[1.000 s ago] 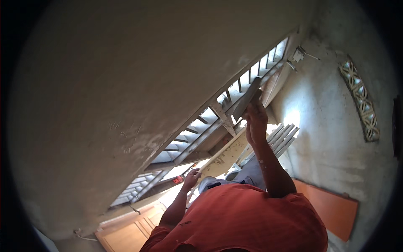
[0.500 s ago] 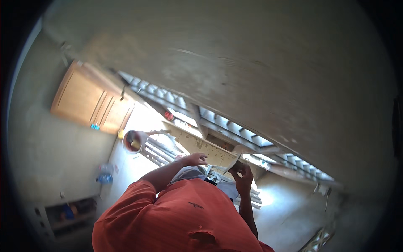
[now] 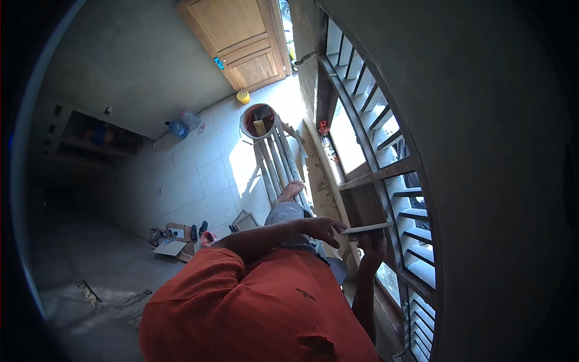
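Observation:
My right hand (image 3: pixel 372 246) is closed under a flat pale board (image 3: pixel 367 228), which looks like a plastering float. It is seen nearly edge-on and lies about level; my fingers hide its underside. At its left end is my left hand (image 3: pixel 324 230), fingers apart and slightly bent. The fingertips come close to the board's edge; whether they touch it I cannot tell. Both hands are in front of my chest, beside the louvred window (image 3: pixel 416 214). My bare foot (image 3: pixel 292 190) rests on a bench of wooden poles (image 3: pixel 274 160).
A bucket (image 3: pixel 246 128) holding a yellowish block and a dark block stands at the bench's far end. Beyond are a yellow tub (image 3: pixel 243 96), a wooden door (image 3: pixel 232 30) and a blue water bottle (image 3: pixel 177 130). Boxes and clutter (image 3: pixel 172 241) lie on the floor at left. A plain wall (image 3: pixel 494 181) rises at right.
My view has turned, so the window now runs down the right side and more floor shows at left. The board stays in my right hand and now appears flatter; my left hand is nearer to it.

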Action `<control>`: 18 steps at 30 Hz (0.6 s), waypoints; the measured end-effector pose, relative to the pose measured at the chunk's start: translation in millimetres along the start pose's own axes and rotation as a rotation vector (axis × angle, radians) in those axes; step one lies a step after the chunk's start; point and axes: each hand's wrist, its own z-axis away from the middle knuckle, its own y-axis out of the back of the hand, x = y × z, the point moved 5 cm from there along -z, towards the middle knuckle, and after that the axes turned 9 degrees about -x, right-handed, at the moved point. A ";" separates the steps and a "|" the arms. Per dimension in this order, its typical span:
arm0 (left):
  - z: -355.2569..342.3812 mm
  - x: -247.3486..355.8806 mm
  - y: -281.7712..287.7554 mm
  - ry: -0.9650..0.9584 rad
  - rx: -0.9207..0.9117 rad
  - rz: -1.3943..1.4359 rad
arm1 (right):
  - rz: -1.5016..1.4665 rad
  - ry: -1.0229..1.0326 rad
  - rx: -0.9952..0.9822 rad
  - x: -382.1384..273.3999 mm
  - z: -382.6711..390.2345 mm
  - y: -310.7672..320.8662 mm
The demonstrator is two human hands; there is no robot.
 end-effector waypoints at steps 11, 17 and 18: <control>47.2 -76.0 206.1 0.053 0.602 0.055 | 0.049 0.041 -0.184 -18.8 -146.6 -134.4; -30.5 20.6 359.9 -0.250 0.856 0.013 | -0.191 -0.199 -0.097 3.1 -211.9 -170.6; -45.5 49.8 375.6 -0.339 0.877 0.006 | -0.231 -0.203 -0.065 6.3 -214.0 -168.6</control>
